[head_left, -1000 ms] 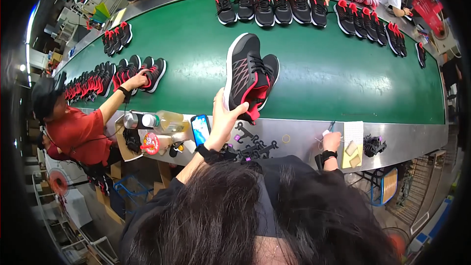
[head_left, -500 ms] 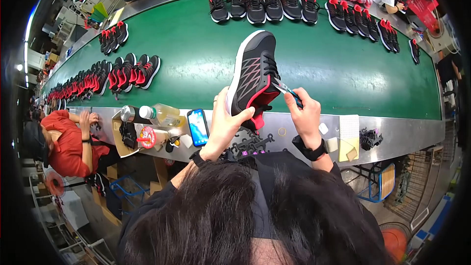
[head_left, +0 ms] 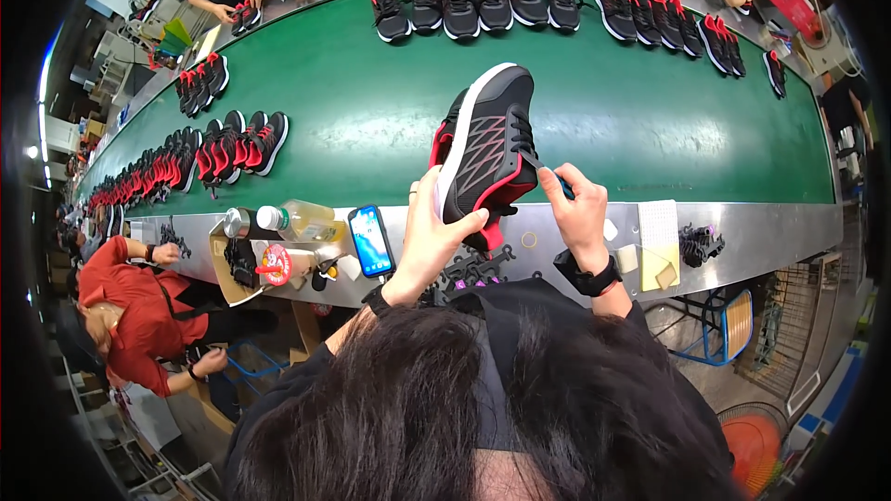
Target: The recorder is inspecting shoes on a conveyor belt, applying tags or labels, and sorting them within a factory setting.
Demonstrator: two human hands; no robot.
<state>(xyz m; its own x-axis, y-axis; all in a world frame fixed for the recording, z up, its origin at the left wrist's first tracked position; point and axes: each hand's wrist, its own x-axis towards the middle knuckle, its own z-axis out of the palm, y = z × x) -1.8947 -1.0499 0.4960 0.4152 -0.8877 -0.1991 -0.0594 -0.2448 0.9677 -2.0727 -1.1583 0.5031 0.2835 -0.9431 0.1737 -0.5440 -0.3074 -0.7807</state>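
A black sneaker (head_left: 492,130) with white sole, red lining and black laces stands tilted, toe up, above the near bench edge. My left hand (head_left: 430,239) is closed round its heel end, with the thumb on the collar. My right hand (head_left: 577,211) grips thread snips (head_left: 564,188) with a blue-green handle; their metal tip points at the laces near the tongue, and whether it touches is too small to tell. Behind the sneaker's sole shows part of another black and red sneaker (head_left: 440,141); what supports it is hidden.
Sneakers line the green belt (head_left: 353,83) at left and along its far side. On the metal bench stand a phone (head_left: 370,239), a bottle (head_left: 306,221), a cup (head_left: 278,263), black plastic pieces (head_left: 478,267) and a notepad (head_left: 659,243). A person in red (head_left: 139,315) sits at left; others work across the belt.
The snips' tip has dipped toward the laces and the sneaker has turned slightly. Another sneaker now shows behind it. Shoes on the belt appear farther left. The person in red has lowered an arm.
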